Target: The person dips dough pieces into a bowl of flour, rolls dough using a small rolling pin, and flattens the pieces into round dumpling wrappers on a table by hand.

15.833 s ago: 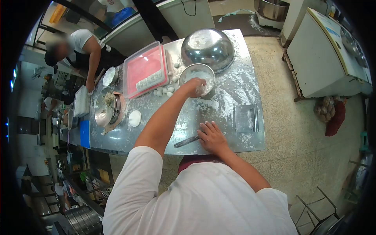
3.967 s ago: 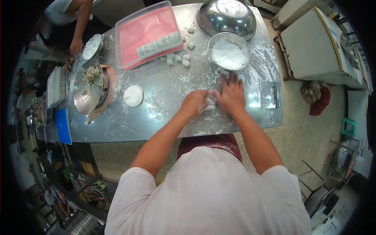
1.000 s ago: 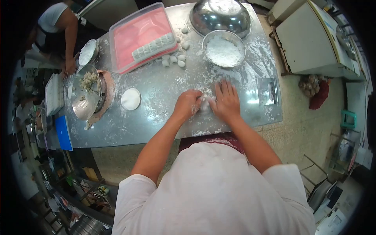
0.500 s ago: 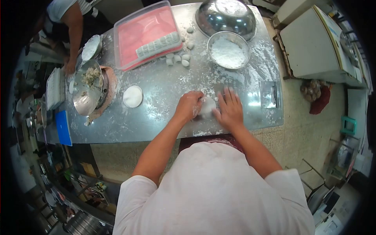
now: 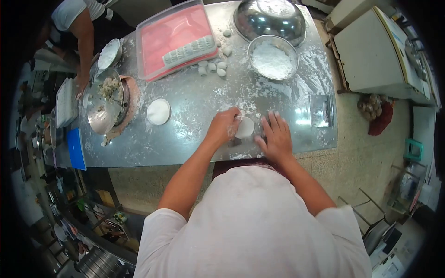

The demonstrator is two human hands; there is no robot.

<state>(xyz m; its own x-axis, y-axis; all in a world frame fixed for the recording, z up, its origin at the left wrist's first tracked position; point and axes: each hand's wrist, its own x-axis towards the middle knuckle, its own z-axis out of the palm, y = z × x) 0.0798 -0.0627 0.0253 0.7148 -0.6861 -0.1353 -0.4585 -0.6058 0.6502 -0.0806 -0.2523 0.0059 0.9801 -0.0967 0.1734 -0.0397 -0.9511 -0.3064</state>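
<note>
My left hand (image 5: 224, 125) is closed on the near-left rim of a round white dough wrapper (image 5: 244, 128), over the floured table. My right hand (image 5: 276, 138) is just right of the wrapper, palm down, fingers stretched out and thumb apart. Whether anything lies beneath that palm is hidden. To the left on the metal lies a stack of round white wrappers (image 5: 158, 111). Several small dough pieces (image 5: 212, 67) are grouped beyond my hands.
A pink-lined plastic tray (image 5: 174, 25) holds a row of pleated dumplings (image 5: 187, 50). Beyond my hands are a bowl of flour (image 5: 273, 58) and a big overturned metal bowl (image 5: 270, 19). A tilted filling bowl (image 5: 103, 118), a blue folder (image 5: 75, 149) and another person's arm (image 5: 85, 44) are left.
My right hand has shifted slightly right, away from the wrapper, and a gap shows between them. More of the wrapper's round face is visible in my left hand.
</note>
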